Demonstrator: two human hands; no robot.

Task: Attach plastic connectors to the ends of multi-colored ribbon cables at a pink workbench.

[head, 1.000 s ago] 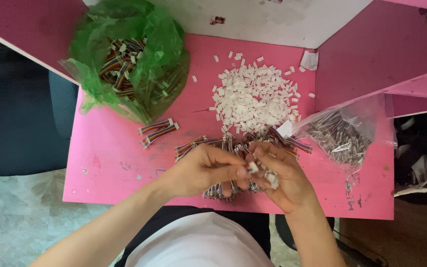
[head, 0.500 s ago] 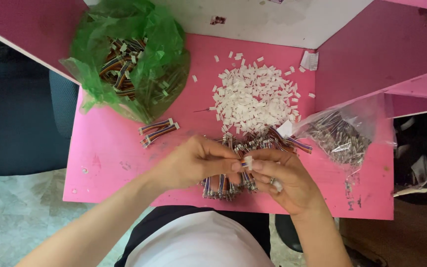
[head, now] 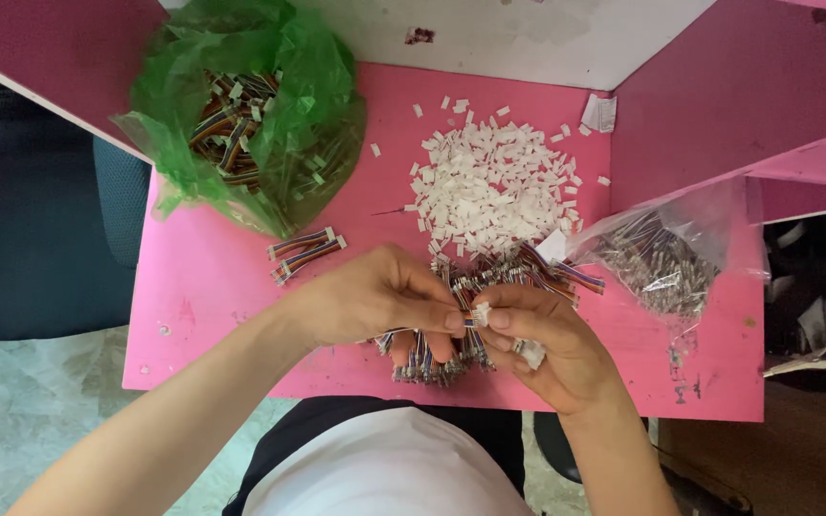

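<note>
A pink table (head: 222, 315) is seen from above, with two bare hands meeting near its front edge. The left hand (head: 375, 301) is curled, its fingertips pressed against a short multicoloured wire lead (head: 467, 319). The right hand (head: 552, 349) is closed in a pinch, with a small white connector housing (head: 480, 313) held between thumb and forefinger. The housing is found exactly where the two hands meet, touching the fingertips of both, and the end of the lead is held against it. A second white housing (head: 531, 354) is tucked in the right palm. A loose bundle of wire leads (head: 432, 358) is gripped under the left fingers and hangs down towards the table edge.

Just beyond the hands, a scattered heap of wire leads with metal tips (head: 528, 272) is spread on the table. Behind it, farther from the body, a broad pile of white housings (head: 489, 186) is laid out. Two finished leads with white ends (head: 303, 253) are placed apart to the left of the hands. A green plastic bag (head: 241, 115) filled with coloured leads is set at the far left corner, and a clear plastic bag (head: 662, 253) of metal-tipped leads is lying at the right, near the right hand.
</note>
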